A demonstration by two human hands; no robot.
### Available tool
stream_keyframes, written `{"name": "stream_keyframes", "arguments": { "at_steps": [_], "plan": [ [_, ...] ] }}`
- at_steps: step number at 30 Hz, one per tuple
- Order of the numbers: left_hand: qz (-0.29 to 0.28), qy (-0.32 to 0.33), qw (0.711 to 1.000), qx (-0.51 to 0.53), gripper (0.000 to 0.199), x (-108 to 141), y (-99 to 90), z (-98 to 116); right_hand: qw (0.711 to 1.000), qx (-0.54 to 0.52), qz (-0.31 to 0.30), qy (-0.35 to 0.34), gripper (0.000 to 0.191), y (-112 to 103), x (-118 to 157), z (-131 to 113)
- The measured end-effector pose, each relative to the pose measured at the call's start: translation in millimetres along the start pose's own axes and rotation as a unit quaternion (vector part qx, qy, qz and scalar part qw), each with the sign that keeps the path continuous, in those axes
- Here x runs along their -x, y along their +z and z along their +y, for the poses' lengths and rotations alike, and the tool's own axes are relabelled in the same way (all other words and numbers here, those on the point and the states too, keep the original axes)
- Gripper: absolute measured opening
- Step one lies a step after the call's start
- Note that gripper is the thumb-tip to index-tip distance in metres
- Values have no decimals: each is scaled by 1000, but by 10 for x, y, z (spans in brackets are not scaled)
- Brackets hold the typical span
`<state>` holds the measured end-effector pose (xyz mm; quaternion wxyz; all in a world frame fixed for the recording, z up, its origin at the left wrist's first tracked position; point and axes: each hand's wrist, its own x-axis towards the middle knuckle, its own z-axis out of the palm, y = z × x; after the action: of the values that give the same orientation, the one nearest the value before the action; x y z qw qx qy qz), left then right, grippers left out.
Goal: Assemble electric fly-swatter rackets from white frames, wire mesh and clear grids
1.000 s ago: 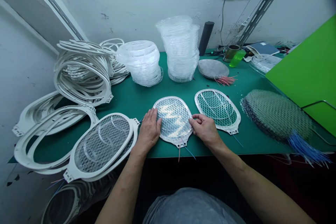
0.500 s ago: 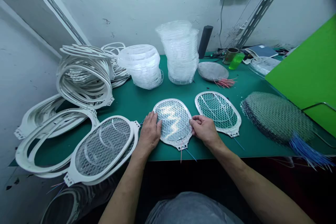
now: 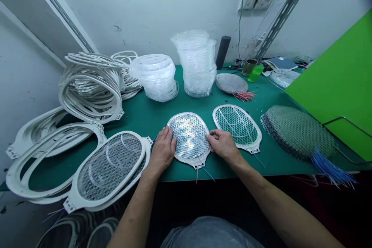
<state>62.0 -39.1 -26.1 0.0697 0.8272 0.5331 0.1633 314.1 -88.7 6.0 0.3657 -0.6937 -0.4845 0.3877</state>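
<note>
An oval mesh panel (image 3: 188, 137) with a pale rim lies flat at the front of the green table, a red and a blue wire hanging from its lower tab. On its left rim rests my left hand (image 3: 163, 149), fingers flat and held together, the thumb slightly apart. The fingers of my right hand (image 3: 222, 143) pinch the right rim. Just beyond that hand is a second mesh panel (image 3: 237, 128) with one blue wire. White frames filled with grey mesh (image 3: 112, 166) overlap to the left of my left hand.
White frames (image 3: 90, 97) are piled at the left. Clear plastic frames stand in two stacks (image 3: 157, 79), (image 3: 199, 69) behind. Grey mesh discs (image 3: 231, 83) with red wires lie behind; a mesh pile (image 3: 299, 131) with blue wires and a green board (image 3: 337, 89) are at right.
The view has shifted a little, so most objects appear slightly lower and further left. Both hands keep their places at the rim of the mesh panel.
</note>
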Motion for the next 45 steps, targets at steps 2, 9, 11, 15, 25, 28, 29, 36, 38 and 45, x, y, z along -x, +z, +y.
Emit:
{"name": "stream_keyframes", "arguments": {
  "at_steps": [2,9,11,15,25,28,29,36,38,45],
  "plan": [
    [-14,5,1000,-5,54,1,0,-21,1000,-3,-6,8,24,-8,-21,5],
    [-9,30,999,-35,54,-1,13,-14,980,185,32,-61,22,-86,-55,-58],
    [-12,34,998,-42,55,-12,1,0,968,235,35,-85,21,-108,-49,-81],
    [-23,35,998,-42,55,-22,-25,15,954,285,38,-90,21,-113,-42,-68],
    [-54,48,997,-24,53,-117,-47,-45,942,283,30,-180,21,-99,-71,86],
    [-64,45,997,-16,52,-146,-53,-55,952,259,6,-163,33,-125,-96,98],
    [-64,43,997,-13,52,-149,-51,-58,952,263,0,-158,38,-133,-100,97],
    [-60,34,998,2,53,-141,-36,-81,943,290,-49,-154,42,-181,-124,70],
    [-66,33,997,7,54,-137,-49,-72,945,283,-74,-147,41,-204,-135,54],
    [-93,26,995,-16,62,-102,-101,7,938,305,-80,-146,42,-212,-118,25]
  ]
}}
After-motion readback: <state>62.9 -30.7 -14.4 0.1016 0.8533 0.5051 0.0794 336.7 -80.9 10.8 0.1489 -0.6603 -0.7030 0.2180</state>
